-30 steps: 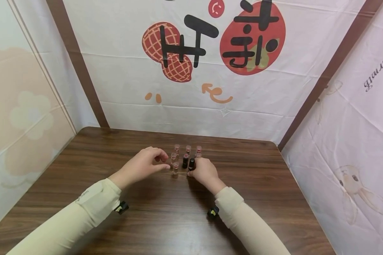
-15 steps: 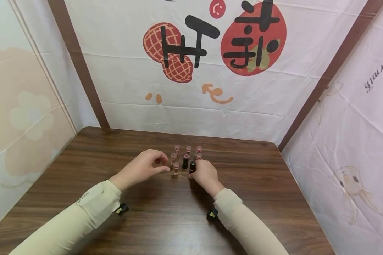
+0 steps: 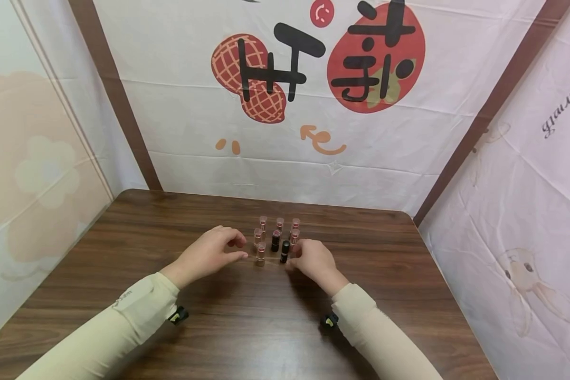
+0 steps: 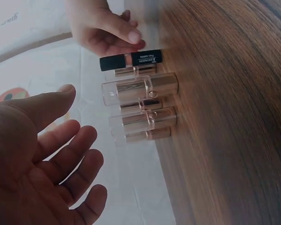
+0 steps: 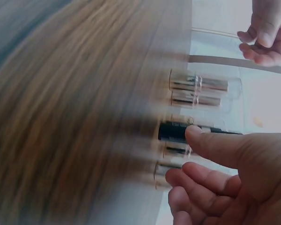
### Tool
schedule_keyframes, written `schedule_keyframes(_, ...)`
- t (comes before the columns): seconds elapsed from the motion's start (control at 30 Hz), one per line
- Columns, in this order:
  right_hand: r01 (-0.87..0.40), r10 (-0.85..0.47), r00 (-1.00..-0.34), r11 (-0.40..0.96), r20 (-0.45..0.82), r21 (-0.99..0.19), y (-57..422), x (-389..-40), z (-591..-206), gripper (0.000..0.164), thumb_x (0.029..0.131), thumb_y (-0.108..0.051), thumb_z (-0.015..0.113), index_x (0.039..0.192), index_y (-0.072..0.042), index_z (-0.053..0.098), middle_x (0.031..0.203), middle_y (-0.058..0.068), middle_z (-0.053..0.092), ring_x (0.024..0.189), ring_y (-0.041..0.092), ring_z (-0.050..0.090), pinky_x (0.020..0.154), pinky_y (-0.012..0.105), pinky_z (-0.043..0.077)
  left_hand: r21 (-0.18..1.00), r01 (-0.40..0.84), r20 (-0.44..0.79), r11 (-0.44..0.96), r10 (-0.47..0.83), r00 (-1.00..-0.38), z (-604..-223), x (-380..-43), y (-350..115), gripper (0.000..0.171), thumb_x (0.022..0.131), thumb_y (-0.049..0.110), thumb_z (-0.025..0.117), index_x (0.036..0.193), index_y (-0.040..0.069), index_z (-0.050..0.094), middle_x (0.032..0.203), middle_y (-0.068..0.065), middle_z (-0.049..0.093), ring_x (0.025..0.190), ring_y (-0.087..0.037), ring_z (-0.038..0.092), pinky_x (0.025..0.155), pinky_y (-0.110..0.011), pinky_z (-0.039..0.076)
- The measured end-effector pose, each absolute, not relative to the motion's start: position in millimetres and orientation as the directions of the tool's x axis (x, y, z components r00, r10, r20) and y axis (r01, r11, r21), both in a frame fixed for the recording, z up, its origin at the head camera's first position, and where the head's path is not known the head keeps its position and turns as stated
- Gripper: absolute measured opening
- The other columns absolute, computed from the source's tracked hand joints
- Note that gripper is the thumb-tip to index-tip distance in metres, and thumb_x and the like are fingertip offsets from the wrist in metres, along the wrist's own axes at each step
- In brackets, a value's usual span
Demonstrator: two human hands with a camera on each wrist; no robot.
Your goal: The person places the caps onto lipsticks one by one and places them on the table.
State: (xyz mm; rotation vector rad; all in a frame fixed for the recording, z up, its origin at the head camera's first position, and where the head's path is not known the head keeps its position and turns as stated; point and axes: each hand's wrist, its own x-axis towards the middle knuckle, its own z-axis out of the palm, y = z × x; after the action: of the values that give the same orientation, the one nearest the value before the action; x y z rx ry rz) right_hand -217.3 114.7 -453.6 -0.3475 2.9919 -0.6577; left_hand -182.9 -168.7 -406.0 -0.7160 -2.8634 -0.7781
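Observation:
A black lipstick (image 3: pixel 284 252) stands upright at the front right of a small cluster of lipsticks. Beside it, fingers apart, is my right hand (image 3: pixel 315 259); in the right wrist view the thumb overlaps this black lipstick (image 5: pixel 173 132) while the other fingers are spread away from it. My left hand (image 3: pixel 208 253) hovers to the left of the cluster with relaxed fingers and holds nothing. Nearest to it is a clear-capped lipstick (image 3: pixel 260 255) with a rose-gold base. Another black lipstick (image 3: pixel 275 241), with a pinkish top, stands in the middle of the cluster.
Several more clear-capped lipsticks (image 3: pixel 279 224) stand upright behind and at the sides of the black ones. All are on a brown wood-grain table (image 3: pixel 247 327). A printed white cloth (image 3: pixel 185 174) hangs behind the table's far edge, with more cloth on both sides.
My right hand has let go of the black lipstick and moved slightly right, leaving it standing. My left hand has drawn back a little to the left.

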Motion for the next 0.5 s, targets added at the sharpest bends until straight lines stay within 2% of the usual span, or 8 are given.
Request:
schedule_keyframes(0.3, -0.274, -0.282, -0.958, 0.859, 0.047, -0.432, 140, -215, -447, 0.034, 0.09, -0.033, 0.08, 0.118, -0.014, 0.073, 0.108, 0.0, 0.074, 0.096, 0.019, 0.07, 0.081, 0.043, 0.057, 0.241, 0.497, 0.305, 0.833, 0.421, -0.854, -414, -184, -173, 0.031, 0.091, 0.038, 0.079, 0.111, 0.015, 0.071, 0.106, 0.0, 0.071, 0.1, -0.024, 0.062, 0.087, -0.05, 0.048)
schedule_keyframes(0.5, -0.352, -0.332, -0.935, 0.85, 0.12, -0.392, 150, -211, -446, 0.037, 0.09, -0.034, 0.08, 0.119, -0.013, 0.072, 0.111, 0.002, 0.073, 0.101, 0.022, 0.069, 0.084, 0.045, 0.057, 0.21, 0.479, 0.304, 0.853, 0.409, -0.861, -420, -183, -177, 0.035, 0.094, 0.039, 0.075, 0.117, 0.012, 0.071, 0.113, -0.003, 0.072, 0.105, -0.029, 0.063, 0.089, -0.052, 0.047)
